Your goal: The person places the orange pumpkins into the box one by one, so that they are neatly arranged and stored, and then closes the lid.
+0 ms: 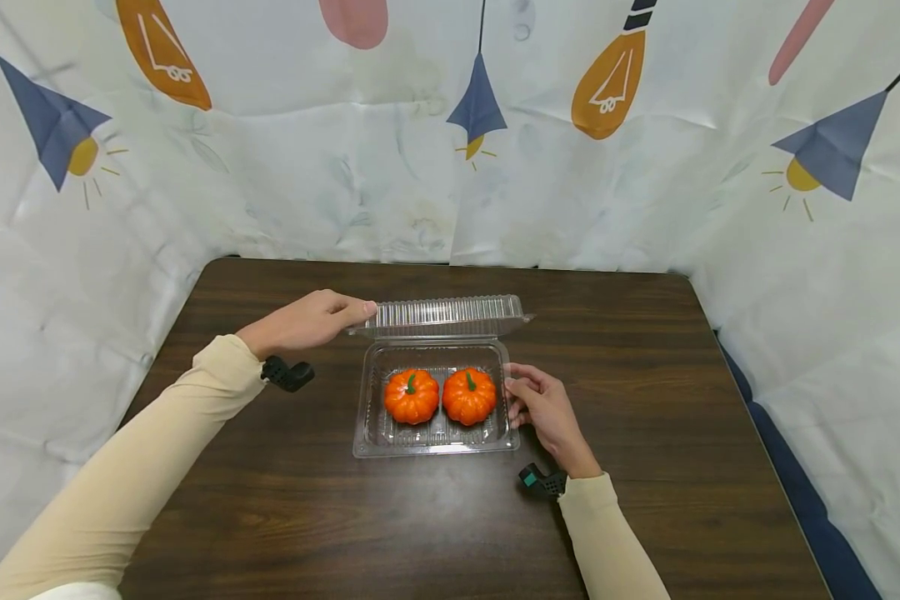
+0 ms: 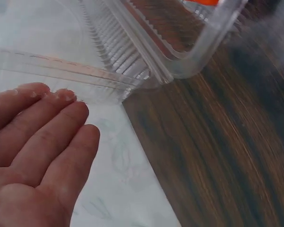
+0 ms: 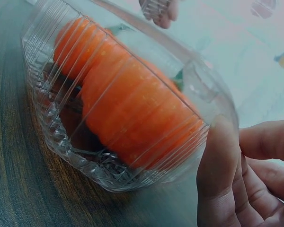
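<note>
A clear plastic clamshell container sits on the table with its ribbed lid raised at the far side. Two small orange pumpkins with green stems lie side by side in its base. At the lid's left end, my left hand pinches the edge; its fingertips meet the clear plastic in the left wrist view, where the thumb is hard to make out. My right hand holds the base's right rim, thumb against the wall and the index finger at the rim. Neither hand touches the pumpkins.
The dark wood table extends on all sides of the container. A white curtain printed with lamps and bulbs hangs behind the table and along both sides. Dark blue fabric shows beyond the right table edge.
</note>
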A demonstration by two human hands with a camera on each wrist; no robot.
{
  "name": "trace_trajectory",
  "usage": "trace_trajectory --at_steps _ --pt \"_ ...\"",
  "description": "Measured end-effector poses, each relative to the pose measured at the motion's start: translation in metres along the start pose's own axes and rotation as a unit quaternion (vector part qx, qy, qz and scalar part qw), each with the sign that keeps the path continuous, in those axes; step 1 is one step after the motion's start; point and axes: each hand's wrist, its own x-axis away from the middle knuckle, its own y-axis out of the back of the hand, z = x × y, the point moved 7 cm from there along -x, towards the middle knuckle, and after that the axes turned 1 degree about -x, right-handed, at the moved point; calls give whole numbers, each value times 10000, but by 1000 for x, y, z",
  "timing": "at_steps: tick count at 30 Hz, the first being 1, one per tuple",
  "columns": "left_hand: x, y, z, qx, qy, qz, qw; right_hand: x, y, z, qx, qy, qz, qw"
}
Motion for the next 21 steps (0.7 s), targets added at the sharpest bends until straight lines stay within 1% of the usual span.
trace_trajectory --at_steps 6,9,16,21 --pt "4 -7 -3 -290 -253 105 9992 0 0 0 1 -34 -23 10000" --pt "6 -11 -3 -377 -314 135 9987 0 0 0 12 -41 -33 10000" --pt "13 -20 -5 -584 -616 166 9963 2 0 0 76 -71 -51 9999" --pt "17 -26 -6 -776 -674 233 9944 1 0 0 49 -100 -96 9999"
